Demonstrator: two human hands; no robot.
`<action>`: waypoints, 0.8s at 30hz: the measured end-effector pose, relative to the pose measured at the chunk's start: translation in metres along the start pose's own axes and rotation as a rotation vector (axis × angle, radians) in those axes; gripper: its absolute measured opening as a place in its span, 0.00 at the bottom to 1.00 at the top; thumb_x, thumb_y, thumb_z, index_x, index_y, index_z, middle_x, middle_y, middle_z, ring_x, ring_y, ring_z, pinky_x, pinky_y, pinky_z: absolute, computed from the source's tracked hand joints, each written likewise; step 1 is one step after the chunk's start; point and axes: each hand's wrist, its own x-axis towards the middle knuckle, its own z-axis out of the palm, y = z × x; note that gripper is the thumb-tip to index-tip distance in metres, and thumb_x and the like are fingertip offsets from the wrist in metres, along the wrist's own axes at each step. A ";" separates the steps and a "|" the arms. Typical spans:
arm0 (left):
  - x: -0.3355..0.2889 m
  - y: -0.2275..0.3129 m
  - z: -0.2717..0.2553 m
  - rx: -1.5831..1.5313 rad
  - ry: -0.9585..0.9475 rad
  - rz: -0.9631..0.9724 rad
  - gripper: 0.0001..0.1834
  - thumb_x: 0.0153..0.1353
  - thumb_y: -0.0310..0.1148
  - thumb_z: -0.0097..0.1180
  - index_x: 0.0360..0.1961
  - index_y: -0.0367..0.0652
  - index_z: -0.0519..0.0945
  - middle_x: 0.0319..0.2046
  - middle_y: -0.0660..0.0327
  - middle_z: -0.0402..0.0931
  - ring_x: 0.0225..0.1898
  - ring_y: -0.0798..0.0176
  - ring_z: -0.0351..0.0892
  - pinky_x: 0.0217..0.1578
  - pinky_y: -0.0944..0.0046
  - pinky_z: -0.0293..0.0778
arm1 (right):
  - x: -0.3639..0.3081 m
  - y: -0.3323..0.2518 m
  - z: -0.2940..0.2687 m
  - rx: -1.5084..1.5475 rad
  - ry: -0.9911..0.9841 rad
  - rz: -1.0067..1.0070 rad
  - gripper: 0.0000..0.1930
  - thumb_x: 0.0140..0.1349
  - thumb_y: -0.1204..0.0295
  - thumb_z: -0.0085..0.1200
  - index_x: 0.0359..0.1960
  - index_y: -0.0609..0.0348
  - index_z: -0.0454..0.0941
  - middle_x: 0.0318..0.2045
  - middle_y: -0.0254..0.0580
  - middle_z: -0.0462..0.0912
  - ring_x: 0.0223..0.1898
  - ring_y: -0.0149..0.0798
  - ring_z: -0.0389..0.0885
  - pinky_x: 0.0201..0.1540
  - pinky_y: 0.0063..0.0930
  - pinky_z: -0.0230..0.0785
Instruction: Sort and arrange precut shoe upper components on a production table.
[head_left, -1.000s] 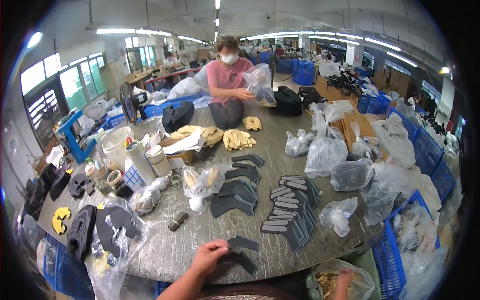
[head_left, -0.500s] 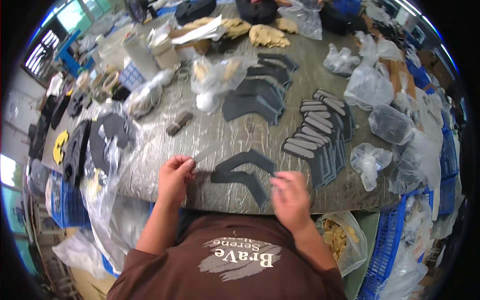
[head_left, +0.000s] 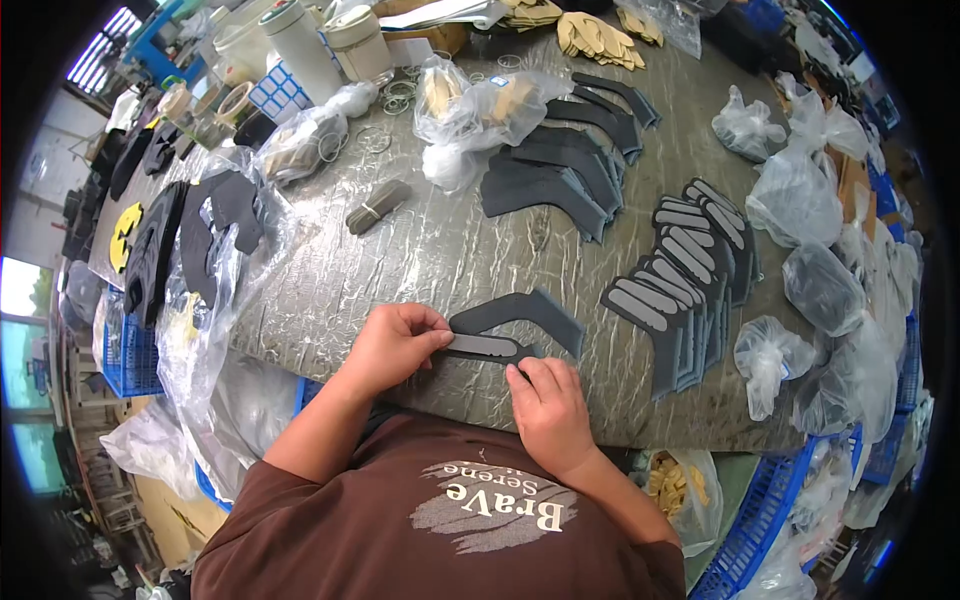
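Note:
My left hand [head_left: 395, 347] pinches the left end of a light grey strip [head_left: 483, 346] with one scalloped edge. The strip lies along a dark curved fabric-like piece [head_left: 526, 352], close to the table's near edge. At the right end of that piece, my right hand [head_left: 550, 408] has its thumb and fingers closed on it; they cover much of this end. Just beyond lies a second dark curved piece [head_left: 520, 311], bent like a boomerang, apart from both hands. To the right, several overlapping dark pieces [head_left: 680, 290] carry similar grey strips.
Plain dark curved pieces [head_left: 550, 185] are fanned out farther back. A banded bundle of brown strips [head_left: 378, 207] lies left of them. Plastic bags [head_left: 765, 365] line the right side, above a blue crate [head_left: 750, 535]. Clear plastic sheeting [head_left: 250, 290] and dark cut-outs lie left.
My left hand has brought the grey strip down onto the nearer dark piece. My right hand has moved in and closed on that piece's right end. The view has shifted slightly.

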 end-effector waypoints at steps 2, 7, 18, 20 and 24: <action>0.002 0.000 0.000 0.006 -0.002 -0.004 0.02 0.54 0.24 0.60 0.28 0.36 0.80 0.19 0.68 0.75 0.17 0.77 0.70 0.18 0.76 0.66 | 0.001 0.001 -0.001 0.010 -0.004 0.002 0.14 0.50 0.77 0.51 0.40 0.68 0.76 0.40 0.44 0.73 0.42 0.44 0.71 0.45 0.38 0.65; 0.004 0.001 0.000 0.022 0.006 -0.011 0.03 0.54 0.24 0.60 0.28 0.36 0.80 0.19 0.67 0.75 0.18 0.77 0.71 0.19 0.75 0.67 | 0.002 0.003 0.000 0.019 -0.008 -0.003 0.14 0.50 0.77 0.52 0.39 0.68 0.77 0.42 0.44 0.74 0.41 0.43 0.71 0.44 0.37 0.65; 0.000 0.002 0.002 0.361 0.092 0.205 0.06 0.51 0.27 0.61 0.29 0.35 0.81 0.19 0.61 0.77 0.22 0.69 0.75 0.24 0.66 0.71 | 0.008 0.002 -0.001 -0.073 -0.069 -0.026 0.10 0.50 0.74 0.50 0.34 0.65 0.78 0.49 0.43 0.76 0.38 0.38 0.72 0.43 0.34 0.63; -0.001 0.007 0.003 0.469 0.097 0.241 0.06 0.51 0.27 0.61 0.29 0.36 0.81 0.21 0.60 0.77 0.24 0.67 0.76 0.26 0.65 0.71 | 0.008 0.002 -0.001 -0.074 -0.059 -0.019 0.10 0.50 0.74 0.52 0.34 0.64 0.78 0.48 0.42 0.76 0.37 0.38 0.72 0.43 0.34 0.63; 0.000 0.010 0.006 0.657 0.099 0.393 0.03 0.51 0.24 0.59 0.25 0.37 0.78 0.27 0.60 0.76 0.28 0.64 0.76 0.31 0.66 0.70 | 0.006 0.005 -0.006 0.041 -0.013 0.090 0.12 0.48 0.75 0.58 0.36 0.64 0.77 0.44 0.40 0.77 0.41 0.40 0.72 0.46 0.39 0.63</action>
